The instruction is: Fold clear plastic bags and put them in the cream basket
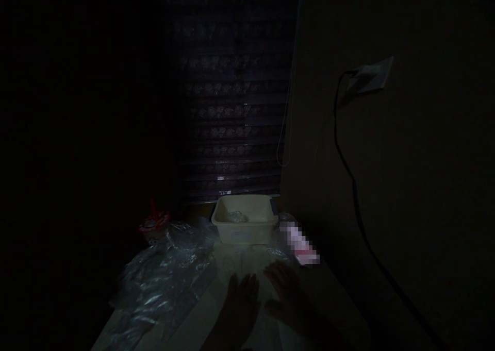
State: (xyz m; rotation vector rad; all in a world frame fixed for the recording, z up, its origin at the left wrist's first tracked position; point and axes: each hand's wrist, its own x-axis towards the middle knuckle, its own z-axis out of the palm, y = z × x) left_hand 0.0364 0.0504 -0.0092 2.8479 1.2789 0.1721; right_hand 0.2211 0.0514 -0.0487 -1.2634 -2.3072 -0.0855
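Dim light leaves much of the scene dark. My left hand [243, 300] is stretched out, palm down, over the pale table [325, 310], with its fingers pointing forward. To its right, my right hand [284, 291] has its fingers extended and its thumb apart. No held object shows in either hand. Whether the hands touch the surface or something thin and clear on it, I cannot tell. Ahead of them stands a cream plastic basin [247, 233] with a small clear plastic piece [236, 216] inside. Crumpled clear plastic bags [166, 273] lie left of my left hand.
A cup with a red straw [154, 222] stands at the back left. Right of the basin lies a lit, pixelated phone-like object [299, 244]. A black cable [353, 186] hangs from the wall socket [370, 77] on the right. A patterned blind [232, 109] covers the far side.
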